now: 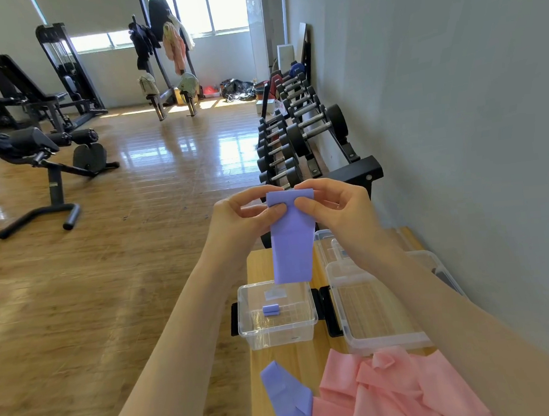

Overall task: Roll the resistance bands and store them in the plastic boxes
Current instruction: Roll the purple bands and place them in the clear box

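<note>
A purple resistance band (292,239) hangs in the air above the table, its top edge folded over. My left hand (243,210) pinches the top left of it and my right hand (329,203) pinches the top right. Below its free end stands an open clear plastic box (246,319) with one rolled purple band (271,309) inside. More loose purple bands (288,402) lie on the wooden table (296,358) near me, beside a heap of pink bands (399,392).
A larger clear box (346,321) stands to the right of the small one, with another clear box (322,240) behind it. A dumbbell rack (300,139) runs along the grey wall on the right. Gym benches and machines (32,152) stand on the wooden floor to the left.
</note>
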